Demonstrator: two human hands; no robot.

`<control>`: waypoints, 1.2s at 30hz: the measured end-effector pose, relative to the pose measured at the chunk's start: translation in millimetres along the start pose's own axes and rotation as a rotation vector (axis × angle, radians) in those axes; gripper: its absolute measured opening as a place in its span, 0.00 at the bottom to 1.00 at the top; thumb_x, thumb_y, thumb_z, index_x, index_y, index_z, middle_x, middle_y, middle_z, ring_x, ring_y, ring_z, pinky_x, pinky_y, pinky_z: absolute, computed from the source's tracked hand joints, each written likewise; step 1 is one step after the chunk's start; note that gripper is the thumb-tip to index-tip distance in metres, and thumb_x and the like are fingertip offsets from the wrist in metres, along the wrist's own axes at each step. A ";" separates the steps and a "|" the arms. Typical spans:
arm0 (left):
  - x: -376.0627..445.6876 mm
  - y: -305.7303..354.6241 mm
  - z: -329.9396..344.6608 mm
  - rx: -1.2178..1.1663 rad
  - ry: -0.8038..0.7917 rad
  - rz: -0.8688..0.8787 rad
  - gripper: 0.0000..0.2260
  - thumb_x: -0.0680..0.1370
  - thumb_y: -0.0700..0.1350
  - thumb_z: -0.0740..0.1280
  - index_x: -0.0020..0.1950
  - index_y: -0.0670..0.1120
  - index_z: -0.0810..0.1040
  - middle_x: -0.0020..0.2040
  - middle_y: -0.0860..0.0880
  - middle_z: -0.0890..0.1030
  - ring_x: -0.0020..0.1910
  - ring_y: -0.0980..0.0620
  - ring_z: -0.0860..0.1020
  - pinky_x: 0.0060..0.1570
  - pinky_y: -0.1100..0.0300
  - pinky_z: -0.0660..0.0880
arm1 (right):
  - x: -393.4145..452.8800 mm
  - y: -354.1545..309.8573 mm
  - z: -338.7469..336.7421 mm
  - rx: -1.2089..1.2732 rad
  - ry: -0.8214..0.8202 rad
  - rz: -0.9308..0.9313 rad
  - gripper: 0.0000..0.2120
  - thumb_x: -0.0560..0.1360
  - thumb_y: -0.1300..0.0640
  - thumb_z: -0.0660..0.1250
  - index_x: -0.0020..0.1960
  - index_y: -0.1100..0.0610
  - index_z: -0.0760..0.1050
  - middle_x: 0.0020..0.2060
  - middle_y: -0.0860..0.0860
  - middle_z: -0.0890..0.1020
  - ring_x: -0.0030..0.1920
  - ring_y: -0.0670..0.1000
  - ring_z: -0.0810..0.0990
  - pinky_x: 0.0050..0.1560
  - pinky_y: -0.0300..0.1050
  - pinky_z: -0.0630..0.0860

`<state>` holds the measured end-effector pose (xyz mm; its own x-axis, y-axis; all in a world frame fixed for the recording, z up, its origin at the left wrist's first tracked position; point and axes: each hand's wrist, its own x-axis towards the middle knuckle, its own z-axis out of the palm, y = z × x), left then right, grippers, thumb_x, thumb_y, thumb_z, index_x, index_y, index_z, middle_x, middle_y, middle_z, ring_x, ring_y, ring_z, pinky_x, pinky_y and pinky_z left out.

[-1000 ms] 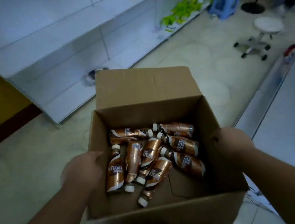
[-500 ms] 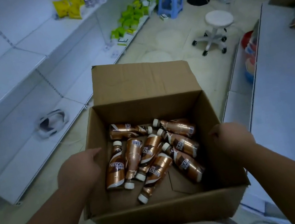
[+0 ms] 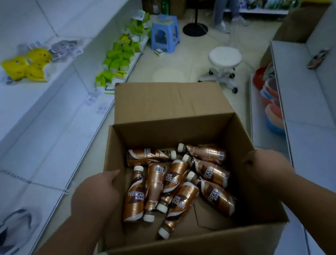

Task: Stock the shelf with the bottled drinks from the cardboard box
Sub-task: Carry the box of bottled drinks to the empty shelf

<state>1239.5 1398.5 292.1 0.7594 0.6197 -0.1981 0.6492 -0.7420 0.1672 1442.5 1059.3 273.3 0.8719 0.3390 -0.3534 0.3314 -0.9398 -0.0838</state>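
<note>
Cardboard box (image 3: 197, 253): open-topped brown carton held up at chest height between both hands, far flap folded outward, inner bottom flaps showing a seam.
Bottled drinks (image 3: 178, 183): about nine small bottles lying loose on the box floor, copper-brown shrink sleeves with dark brown and white swirls, white caps; several read "NESCAFE". They lie jumbled, some overlapping, caps pointing different ways.
Left hand (image 3: 95, 198): clamped on the left wall of the box, thumb hooked over the rim, fingers out of sight on the outside.
Right hand (image 3: 267, 168): gripping the right wall the same way, knuckles over the rim; the fingers are hidden, probably curled down the outer face.
Shelf (image 3: 28, 119): white tiered shelving along the left, mostly bare, well apart from the box.
Yellow packets (image 3: 28, 67): heaped on an upper tier.
Green packets (image 3: 122, 57): on the lowest tier farther along.
White stool (image 3: 225, 57): on the floor beyond the box.
Blue plastic stool (image 3: 163, 34): farther back by the shelf end.
</note>
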 end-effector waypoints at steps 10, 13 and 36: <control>257.6 134.9 -52.8 0.031 0.008 0.275 0.23 0.75 0.44 0.63 0.69 0.58 0.72 0.60 0.48 0.81 0.55 0.47 0.79 0.51 0.53 0.76 | 169.8 25.2 -98.1 0.002 0.096 0.289 0.12 0.74 0.53 0.61 0.53 0.45 0.80 0.41 0.49 0.81 0.35 0.51 0.75 0.33 0.41 0.69; 326.4 186.3 -49.4 0.048 -0.033 0.290 0.24 0.74 0.44 0.64 0.70 0.59 0.71 0.62 0.48 0.80 0.57 0.47 0.78 0.53 0.53 0.75 | 237.3 49.6 -114.0 0.015 0.085 0.312 0.12 0.74 0.53 0.62 0.54 0.46 0.80 0.43 0.49 0.82 0.34 0.50 0.73 0.32 0.40 0.68; 863.0 554.5 -73.1 0.154 -0.118 0.666 0.20 0.78 0.47 0.59 0.69 0.60 0.71 0.62 0.50 0.80 0.56 0.49 0.79 0.54 0.54 0.76 | 691.7 161.0 -265.5 0.236 0.064 0.649 0.12 0.76 0.53 0.61 0.56 0.48 0.80 0.51 0.50 0.83 0.48 0.52 0.80 0.49 0.48 0.78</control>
<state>2258.0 1540.6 284.3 0.9785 -0.0059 -0.2064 0.0263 -0.9879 0.1528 2194.6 1154.1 262.7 0.8890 -0.3001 -0.3459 -0.3457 -0.9352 -0.0770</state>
